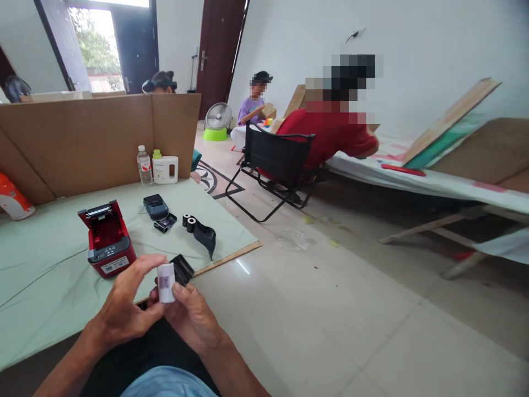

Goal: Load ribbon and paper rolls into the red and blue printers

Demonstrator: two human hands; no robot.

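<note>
A small white paper roll (166, 283) with a greyish printed patch stands upright between my hands, just off the table's near edge. My left hand (126, 306) holds it from the left, forefinger at its top and thumb near its lower end. My right hand (196, 314) grips it from the right, thumb pressed on its side. Behind the roll, a curved shiny black piece (182, 269) sticks up by my right fingers; what it is attached to is hidden. A red and black receipt printer (109, 242) with its lid raised stands nearest to my left hand.
On the table (53, 259) lie a dark portable printer (156, 207), a small black item (165, 223) and black-wrapped rolls (190, 224) with a loose black strip. A water bottle (144, 165) and white jug (165, 170) stand before a cardboard partition (99, 143). Other people sit beyond.
</note>
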